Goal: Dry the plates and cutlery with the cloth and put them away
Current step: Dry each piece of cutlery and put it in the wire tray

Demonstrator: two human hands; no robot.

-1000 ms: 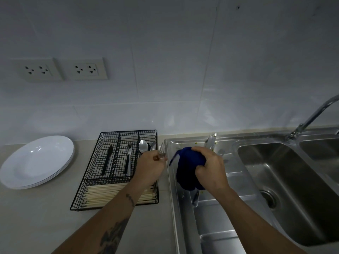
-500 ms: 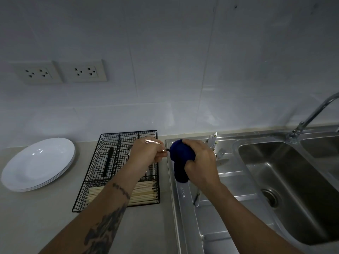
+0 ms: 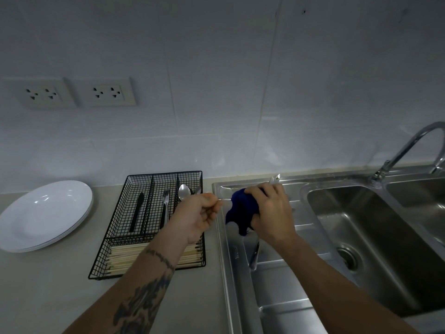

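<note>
White tiled wall (image 3: 216, 92) behind; two double sockets (image 3: 72, 94) mounted on it at left. Grey counter (image 3: 48, 285) below, meeting a steel sink unit (image 3: 277, 285) at right: two basins visible, one tap (image 3: 407, 148).

Plates (image 3: 45, 213): one white stack at far left on the counter; exact count unclear from the rims, at least three.

Black wire tray (image 3: 149, 227), one, between plates and sink. Three upper compartments: one dark knife (image 3: 137, 214) in the left, one fork (image 3: 165, 208) in the middle, spoons (image 3: 184, 192) in the right, two bowls seen. Front compartment holds a bundle of pale chopsticks (image 3: 125, 257), too many to count.

Blue cloth (image 3: 242, 213), one, bunched over the sink's left ledge. Right hand (image 3: 272, 213) is curled round it, gripping.

Left hand (image 3: 198, 216) pinches the thin metal handle of one piece of cutlery (image 3: 224, 200), fingers closed on it. Its other end is buried in the cloth; type cannot be told.

More cutlery lies on the ledge behind the right hand, mostly hidden.
</note>
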